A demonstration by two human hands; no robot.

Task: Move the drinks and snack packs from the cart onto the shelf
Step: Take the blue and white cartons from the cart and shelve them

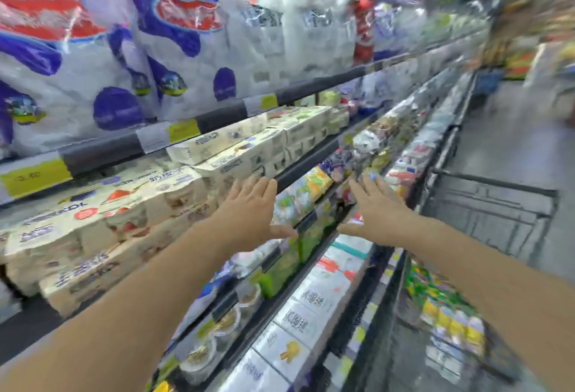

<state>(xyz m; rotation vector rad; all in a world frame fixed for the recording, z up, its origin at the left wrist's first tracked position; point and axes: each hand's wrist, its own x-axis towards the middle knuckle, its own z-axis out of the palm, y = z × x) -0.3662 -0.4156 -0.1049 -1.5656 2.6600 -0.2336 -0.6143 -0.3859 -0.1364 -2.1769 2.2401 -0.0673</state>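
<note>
We note both forearms extended toward the shelf (306, 155). Left hand (249, 208) and right hand (378, 211) are flat, fingers straight, gripping nothing, held apart before the blurred snack packs (314, 186). Cream multipack cartons (236, 155) sit left. Beyond, the wire cart (485, 205) holds colourful packs (445, 314).
</note>
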